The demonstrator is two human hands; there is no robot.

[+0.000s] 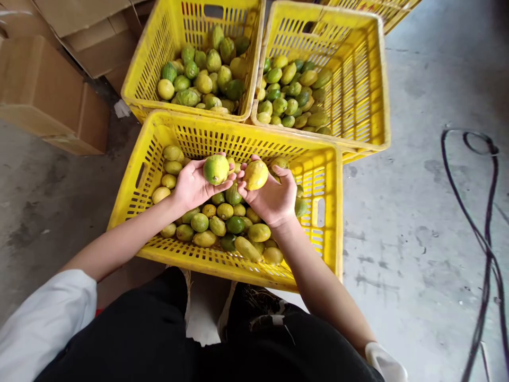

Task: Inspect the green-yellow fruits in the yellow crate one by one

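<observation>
The left hand [194,185], palm up with loosely curled fingers, holds a round green-and-yellow fruit [216,170]. The right hand [274,199], thumb spread wide, cradles an oval yellow fruit [256,175] on partly curled fingers. Both fruits are above a slotted yellow plastic crate [339,212] of mixed green and yellow fruit [217,225]. With so loose a hold, either could roll off a tilted palm and bruise. Two more yellow slotted crates [153,58] [358,79] stand beyond, partly filled.

place: storeroom or packing shed, by its look | floor [397,185]: bare stained concrete | goods: fruit [217,226] heaped in yellow crates [238,274] | also: piled cartons [43,85], loose black cable [488,248]
</observation>
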